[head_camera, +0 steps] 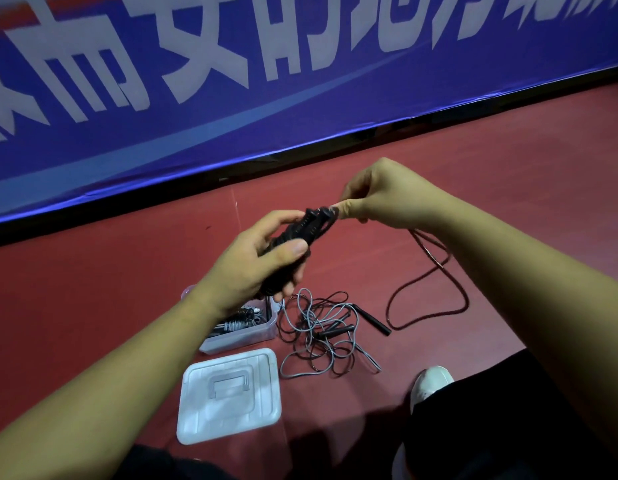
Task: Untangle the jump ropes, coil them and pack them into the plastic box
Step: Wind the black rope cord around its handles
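My left hand (262, 258) grips a pair of black jump-rope handles (309, 225) held together above the floor. At the handles' upper end my right hand (376, 199) pinches the dark rope (435, 271), which hangs down under my right wrist and loops across the red floor. Below my hands a tangle of grey and black ropes (321, 336) with black handles lies on the floor. Left of the tangle stands the clear plastic box (241, 336), partly hidden by my left forearm, with coiled ropes inside.
The box's white lid (229, 398) lies flat on the floor in front of the box. A blue banner (266, 81) with white characters runs along the far wall. My white shoe (430, 382) and dark trouser legs are at the lower right.
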Demonstrator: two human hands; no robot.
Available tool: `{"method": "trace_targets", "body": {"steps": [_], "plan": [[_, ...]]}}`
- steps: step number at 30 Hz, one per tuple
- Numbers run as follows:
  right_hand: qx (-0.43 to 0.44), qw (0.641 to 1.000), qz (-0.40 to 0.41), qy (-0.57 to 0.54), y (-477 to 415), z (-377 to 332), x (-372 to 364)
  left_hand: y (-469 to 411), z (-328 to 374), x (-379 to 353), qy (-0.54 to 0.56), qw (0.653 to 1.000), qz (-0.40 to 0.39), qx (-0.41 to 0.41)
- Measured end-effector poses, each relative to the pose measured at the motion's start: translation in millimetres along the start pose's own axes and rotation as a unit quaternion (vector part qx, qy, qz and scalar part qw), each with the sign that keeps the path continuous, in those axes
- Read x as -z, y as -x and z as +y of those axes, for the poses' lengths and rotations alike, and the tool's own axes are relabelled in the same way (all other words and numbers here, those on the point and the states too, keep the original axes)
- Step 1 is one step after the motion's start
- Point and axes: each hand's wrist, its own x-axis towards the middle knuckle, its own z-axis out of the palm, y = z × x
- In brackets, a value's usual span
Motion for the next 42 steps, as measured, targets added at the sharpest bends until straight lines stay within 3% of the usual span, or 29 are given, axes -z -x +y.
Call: {"method": "trace_targets", "body": {"steps": [5, 10, 15, 21, 24, 30, 34, 42], "plan": [[0.017, 0.998, -0.048, 0.020, 5, -11, 0, -2, 6, 1, 0.160, 0.987, 0.029, 0.006], [0.056, 0.993, -0.058, 0.086, 8, -20, 6, -5, 2, 7, 0.190, 0.980, 0.047, 0.035], [0.103, 0.974, -0.043, 0.195, 13, -31, 5, -10, 0, 8, 0.105, 0.984, 0.128, 0.062], [0.146, 0.957, -0.081, 0.239, 18, -44, -10, -12, -3, 14, -0.170, 0.962, 0.180, 0.112], [0.176, 0.950, -0.082, 0.243, 17, -46, -20, -11, -6, 14, -0.283, 0.941, 0.162, 0.094], [0.208, 0.953, -0.080, 0.206, 15, -44, -23, -9, -8, 11, -0.290, 0.951, -0.010, 0.105], [0.181, 0.971, -0.038, 0.153, 9, -36, -20, -3, -6, 3, -0.189, 0.966, -0.100, 0.148], [0.066, 0.994, -0.086, 0.001, 0, -10, -11, -1, -3, -18, -0.026, 0.984, -0.081, 0.157]]}}
